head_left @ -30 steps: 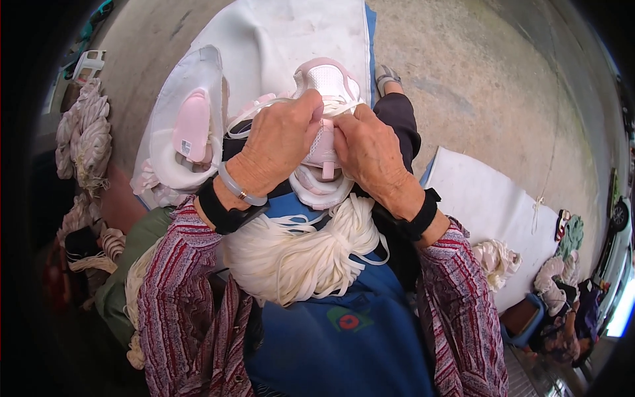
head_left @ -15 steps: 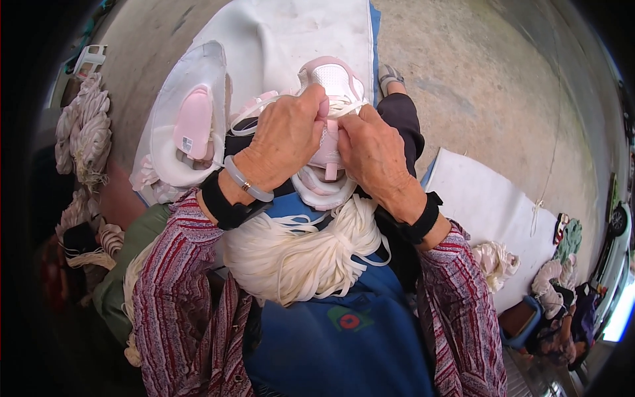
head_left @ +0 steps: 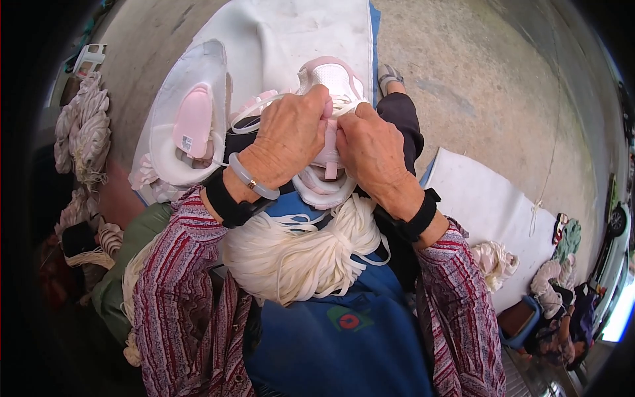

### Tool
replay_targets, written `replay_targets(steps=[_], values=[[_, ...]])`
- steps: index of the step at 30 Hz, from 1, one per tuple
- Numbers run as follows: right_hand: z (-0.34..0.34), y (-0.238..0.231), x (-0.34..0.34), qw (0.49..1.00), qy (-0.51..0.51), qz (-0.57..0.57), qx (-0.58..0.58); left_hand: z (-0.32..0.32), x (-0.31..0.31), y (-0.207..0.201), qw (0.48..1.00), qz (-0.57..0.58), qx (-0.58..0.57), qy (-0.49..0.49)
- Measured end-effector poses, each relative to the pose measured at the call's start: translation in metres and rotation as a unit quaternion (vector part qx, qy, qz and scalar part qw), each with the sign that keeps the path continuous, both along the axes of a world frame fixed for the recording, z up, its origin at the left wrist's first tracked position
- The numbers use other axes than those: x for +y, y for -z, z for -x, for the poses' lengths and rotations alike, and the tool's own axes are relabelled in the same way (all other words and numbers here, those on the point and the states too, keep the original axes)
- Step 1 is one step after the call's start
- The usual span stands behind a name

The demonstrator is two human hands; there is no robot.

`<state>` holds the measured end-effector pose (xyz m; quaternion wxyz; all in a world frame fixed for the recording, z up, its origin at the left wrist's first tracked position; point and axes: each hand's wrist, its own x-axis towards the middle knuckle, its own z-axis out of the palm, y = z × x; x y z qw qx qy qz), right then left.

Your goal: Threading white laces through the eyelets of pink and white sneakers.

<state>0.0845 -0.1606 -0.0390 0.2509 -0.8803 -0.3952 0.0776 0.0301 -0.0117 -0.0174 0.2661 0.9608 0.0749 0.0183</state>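
A pink and white shoe upper (head_left: 329,74) lies in front of me with its toe pointing away. White laces cross its front between my hands. Over its left side my left hand (head_left: 291,129) is closed, pinching a white shoelace (head_left: 246,123) whose loose length loops out to the left. My right hand (head_left: 376,147) is closed too, its bent fingers gripping lace at the right edge; the fingertips are partly hidden. Below the hands show the pink tongue tab and the padded collar (head_left: 327,188). A thick bundle of cream laces (head_left: 301,258) rests on my blue apron (head_left: 337,357).
Left of the shoe stands a white curved holder (head_left: 188,169) with a pink piece (head_left: 193,122) on it and more uppers beside it. White sheeting (head_left: 297,33) lies beyond. Bundled pale laces or uppers (head_left: 89,132) are stacked far left. A second white sheet (head_left: 489,212) lies right.
My left hand has shifted very slightly to the right, its wrist turning a little. The right hand and the shoe upper stay almost in place.
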Motion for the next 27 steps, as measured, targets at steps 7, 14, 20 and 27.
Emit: replay_targets(steps=[7,14,20,27], values=[[0.002,-0.007,-0.002,0.998,-0.022,-0.029,-0.042,0.005,0.007,-0.003,1.000,0.021,-0.019,0.007],[-0.011,-0.034,-0.020,0.986,0.010,-0.164,-0.041,0.017,0.000,-0.007,0.990,0.119,-0.062,0.033],[-0.016,-0.052,-0.032,0.947,0.070,-0.178,0.257,0.018,-0.001,-0.005,0.989,0.071,-0.093,0.092],[-0.034,-0.061,-0.058,0.927,0.071,-0.207,0.306,0.027,-0.026,-0.076,0.919,0.373,-0.128,-0.015]])
